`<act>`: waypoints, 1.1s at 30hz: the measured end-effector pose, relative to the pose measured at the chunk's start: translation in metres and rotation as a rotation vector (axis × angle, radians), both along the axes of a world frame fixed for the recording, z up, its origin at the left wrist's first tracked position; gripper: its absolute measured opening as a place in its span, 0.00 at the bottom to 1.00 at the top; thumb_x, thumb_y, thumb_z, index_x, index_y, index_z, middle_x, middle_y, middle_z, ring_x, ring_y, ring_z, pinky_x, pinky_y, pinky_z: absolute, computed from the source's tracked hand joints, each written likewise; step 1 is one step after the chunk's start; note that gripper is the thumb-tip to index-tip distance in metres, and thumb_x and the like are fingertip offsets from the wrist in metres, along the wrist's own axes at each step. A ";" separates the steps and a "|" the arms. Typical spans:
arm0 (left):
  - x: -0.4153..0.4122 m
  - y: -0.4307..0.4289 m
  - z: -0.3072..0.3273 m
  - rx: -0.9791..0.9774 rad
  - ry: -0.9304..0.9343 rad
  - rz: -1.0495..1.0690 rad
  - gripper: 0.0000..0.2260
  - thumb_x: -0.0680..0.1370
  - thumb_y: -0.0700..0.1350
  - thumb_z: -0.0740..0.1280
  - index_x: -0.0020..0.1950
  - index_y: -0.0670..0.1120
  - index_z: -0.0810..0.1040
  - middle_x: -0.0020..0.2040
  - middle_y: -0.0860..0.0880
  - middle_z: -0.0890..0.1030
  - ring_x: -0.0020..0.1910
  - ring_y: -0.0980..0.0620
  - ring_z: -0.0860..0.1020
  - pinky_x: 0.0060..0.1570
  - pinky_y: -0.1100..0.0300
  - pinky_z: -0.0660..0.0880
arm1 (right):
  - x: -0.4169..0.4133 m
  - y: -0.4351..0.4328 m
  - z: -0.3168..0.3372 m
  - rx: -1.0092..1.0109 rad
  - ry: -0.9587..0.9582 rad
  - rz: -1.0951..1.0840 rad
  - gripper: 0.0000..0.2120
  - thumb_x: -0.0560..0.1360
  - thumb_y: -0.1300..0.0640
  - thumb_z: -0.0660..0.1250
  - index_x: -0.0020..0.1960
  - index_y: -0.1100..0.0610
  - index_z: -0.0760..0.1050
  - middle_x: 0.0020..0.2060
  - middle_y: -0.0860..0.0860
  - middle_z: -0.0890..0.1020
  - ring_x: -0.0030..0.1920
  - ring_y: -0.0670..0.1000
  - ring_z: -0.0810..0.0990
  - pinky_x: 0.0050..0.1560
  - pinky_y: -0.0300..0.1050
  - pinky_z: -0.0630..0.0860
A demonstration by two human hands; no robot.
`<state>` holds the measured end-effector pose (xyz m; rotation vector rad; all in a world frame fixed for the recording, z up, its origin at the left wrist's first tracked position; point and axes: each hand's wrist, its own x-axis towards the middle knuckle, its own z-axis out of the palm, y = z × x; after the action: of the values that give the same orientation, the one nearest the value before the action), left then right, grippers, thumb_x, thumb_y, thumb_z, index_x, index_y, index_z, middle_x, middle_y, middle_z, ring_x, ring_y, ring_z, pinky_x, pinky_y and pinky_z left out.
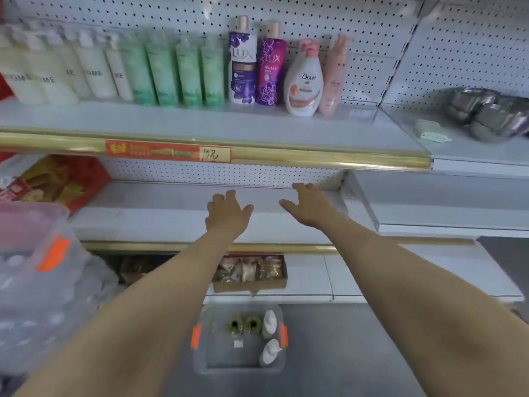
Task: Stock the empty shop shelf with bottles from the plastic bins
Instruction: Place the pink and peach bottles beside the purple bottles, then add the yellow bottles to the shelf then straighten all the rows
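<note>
Bottles (269, 323) sit in the bin (237, 368) while left hand (226, 216) and right hand (310, 207) hover empty, fingers spread, over the shelf (143, 222); next, likely a reach down.

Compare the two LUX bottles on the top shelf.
The left LUX bottle is white and dark violet; the right LUX bottle is magenta all over. The left one stands taller with a narrower cap; the right one's cap is wider. Both stand upright, side by side, with pinkish caps.
</note>
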<state>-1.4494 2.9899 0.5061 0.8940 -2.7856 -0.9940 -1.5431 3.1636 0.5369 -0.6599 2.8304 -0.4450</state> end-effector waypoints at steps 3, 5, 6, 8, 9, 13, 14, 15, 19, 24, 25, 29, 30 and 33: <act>0.010 -0.001 -0.046 0.057 -0.102 -0.003 0.29 0.80 0.57 0.63 0.78 0.47 0.60 0.73 0.40 0.65 0.71 0.39 0.65 0.67 0.44 0.69 | 0.002 0.007 -0.046 0.032 -0.092 0.000 0.34 0.81 0.41 0.60 0.79 0.57 0.59 0.75 0.59 0.65 0.74 0.60 0.64 0.71 0.56 0.67; 0.016 0.000 -0.080 0.101 -0.165 0.000 0.29 0.80 0.57 0.64 0.77 0.46 0.64 0.71 0.39 0.68 0.69 0.39 0.69 0.65 0.46 0.71 | 0.004 0.012 -0.081 0.041 -0.187 -0.011 0.33 0.81 0.41 0.61 0.79 0.57 0.59 0.75 0.59 0.65 0.74 0.59 0.64 0.71 0.55 0.66; 0.019 0.002 -0.098 0.118 -0.190 -0.002 0.27 0.79 0.57 0.64 0.75 0.45 0.66 0.70 0.39 0.70 0.67 0.39 0.71 0.64 0.47 0.72 | 0.005 0.014 -0.101 0.056 -0.236 -0.018 0.33 0.80 0.41 0.61 0.79 0.57 0.59 0.75 0.59 0.65 0.74 0.59 0.64 0.71 0.55 0.65; 0.024 0.006 -0.136 0.158 -0.228 0.000 0.25 0.78 0.56 0.65 0.70 0.43 0.71 0.67 0.40 0.74 0.65 0.39 0.73 0.61 0.50 0.72 | 0.007 0.021 -0.142 0.091 -0.325 -0.030 0.32 0.80 0.40 0.61 0.78 0.56 0.60 0.74 0.58 0.66 0.74 0.59 0.65 0.70 0.54 0.66; 0.026 0.008 -0.157 0.190 -0.255 0.010 0.26 0.78 0.56 0.66 0.72 0.44 0.70 0.68 0.41 0.74 0.66 0.40 0.73 0.62 0.50 0.71 | 0.007 0.024 -0.164 0.104 -0.367 -0.036 0.32 0.80 0.40 0.60 0.78 0.55 0.61 0.74 0.58 0.66 0.73 0.59 0.65 0.69 0.54 0.67; 0.034 0.018 -0.244 0.265 -0.396 0.040 0.31 0.77 0.58 0.68 0.77 0.49 0.65 0.73 0.44 0.70 0.70 0.42 0.70 0.66 0.49 0.70 | 0.009 0.040 -0.257 0.145 -0.505 -0.082 0.32 0.79 0.39 0.62 0.77 0.54 0.63 0.72 0.57 0.68 0.70 0.59 0.69 0.66 0.53 0.69; 0.036 0.022 -0.266 0.277 -0.414 0.040 0.30 0.77 0.57 0.69 0.76 0.47 0.66 0.72 0.43 0.72 0.70 0.42 0.71 0.65 0.51 0.69 | 0.009 0.044 -0.280 0.146 -0.543 -0.104 0.32 0.78 0.40 0.63 0.76 0.54 0.63 0.71 0.58 0.69 0.70 0.59 0.70 0.66 0.53 0.69; 0.038 0.027 -0.288 0.286 -0.429 0.032 0.29 0.77 0.55 0.69 0.75 0.45 0.67 0.71 0.42 0.73 0.69 0.42 0.71 0.63 0.53 0.69 | 0.011 0.049 -0.304 0.147 -0.579 -0.123 0.32 0.78 0.40 0.64 0.76 0.55 0.64 0.71 0.58 0.70 0.70 0.59 0.70 0.66 0.53 0.70; 0.055 0.045 -0.373 0.352 -0.457 0.053 0.27 0.76 0.52 0.71 0.72 0.43 0.71 0.67 0.41 0.76 0.64 0.40 0.75 0.51 0.58 0.67 | 0.019 0.066 -0.399 0.156 -0.667 -0.140 0.32 0.77 0.40 0.65 0.75 0.58 0.66 0.70 0.58 0.73 0.71 0.59 0.69 0.67 0.51 0.69; 0.081 0.072 -0.480 0.491 -0.523 0.046 0.35 0.74 0.57 0.73 0.76 0.47 0.66 0.74 0.44 0.70 0.71 0.45 0.70 0.62 0.56 0.67 | 0.021 0.083 -0.504 0.120 -0.693 -0.165 0.28 0.77 0.42 0.68 0.71 0.56 0.71 0.63 0.59 0.78 0.62 0.61 0.77 0.57 0.48 0.71; 0.083 0.078 -0.501 0.498 -0.534 0.033 0.35 0.74 0.57 0.73 0.77 0.46 0.65 0.74 0.45 0.69 0.72 0.45 0.69 0.65 0.56 0.66 | 0.020 0.085 -0.523 0.102 -0.695 -0.162 0.25 0.77 0.43 0.68 0.68 0.57 0.73 0.60 0.58 0.80 0.60 0.61 0.78 0.53 0.47 0.70; 0.085 0.103 -0.586 0.521 -0.568 -0.008 0.38 0.73 0.59 0.73 0.77 0.47 0.63 0.75 0.46 0.68 0.73 0.46 0.67 0.67 0.54 0.66 | 0.015 0.085 -0.598 0.023 -0.697 -0.200 0.26 0.74 0.45 0.72 0.67 0.57 0.74 0.61 0.57 0.80 0.60 0.59 0.78 0.54 0.47 0.72; 0.083 0.109 -0.606 0.522 -0.570 -0.019 0.39 0.72 0.60 0.73 0.77 0.47 0.63 0.75 0.47 0.68 0.73 0.46 0.67 0.67 0.54 0.66 | 0.014 0.084 -0.616 0.004 -0.700 -0.220 0.29 0.74 0.43 0.73 0.69 0.56 0.73 0.63 0.56 0.79 0.62 0.59 0.78 0.58 0.50 0.73; 0.078 0.125 -0.662 0.509 -0.531 -0.048 0.41 0.69 0.61 0.75 0.76 0.47 0.64 0.74 0.47 0.70 0.72 0.47 0.69 0.65 0.55 0.67 | 0.011 0.078 -0.665 -0.072 -0.682 -0.250 0.33 0.73 0.42 0.73 0.73 0.55 0.70 0.65 0.55 0.78 0.64 0.58 0.77 0.60 0.48 0.72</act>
<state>-1.3718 3.1145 -0.1560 1.3187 -3.0152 -1.7519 -1.5316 3.2419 -0.1281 -0.1146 2.2481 -0.6645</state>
